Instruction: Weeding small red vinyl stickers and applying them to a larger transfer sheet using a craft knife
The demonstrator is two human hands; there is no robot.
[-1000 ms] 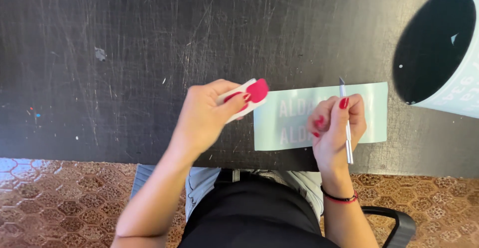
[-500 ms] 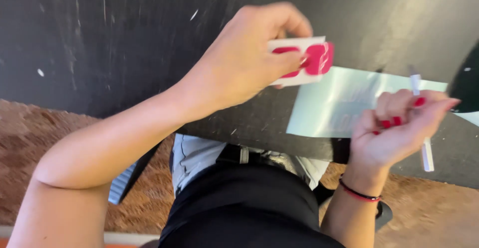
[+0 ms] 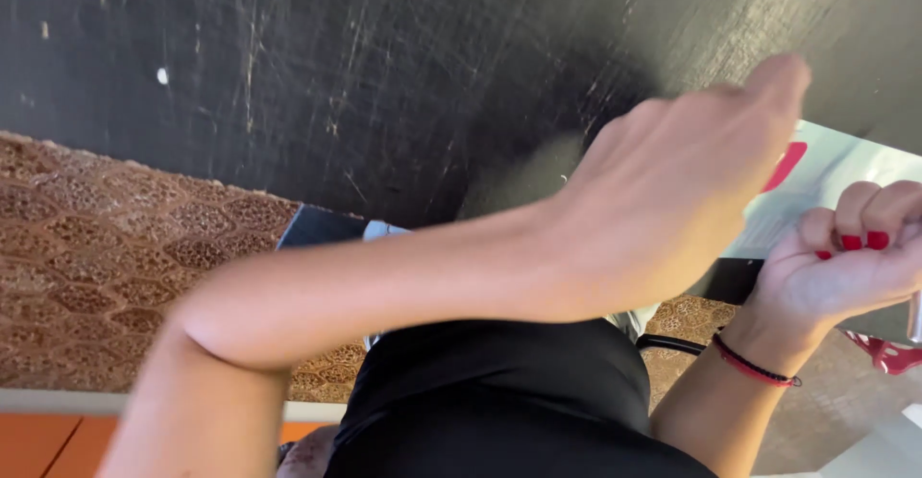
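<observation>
My left hand reaches across to the right over the black table, blurred, with its back toward me. A red and white piece peeks out past its fingers, which are mostly hidden. Under it lies a pale green sheet at the table's edge. My right hand, with red nails and a dark wrist band, is curled just below the sheet. It grips a thin white tool, of which only a sliver shows at the frame's right edge.
The scratched black tabletop fills the upper view. Below it are a brown patterned floor, a black chair arm and my dark lap. A red dotted item lies low at the right.
The view has swung left and down, closer to the table edge. My left hand moved right with the red and white piece, over the pale sheet. My right hand kept its grip on the tool.
</observation>
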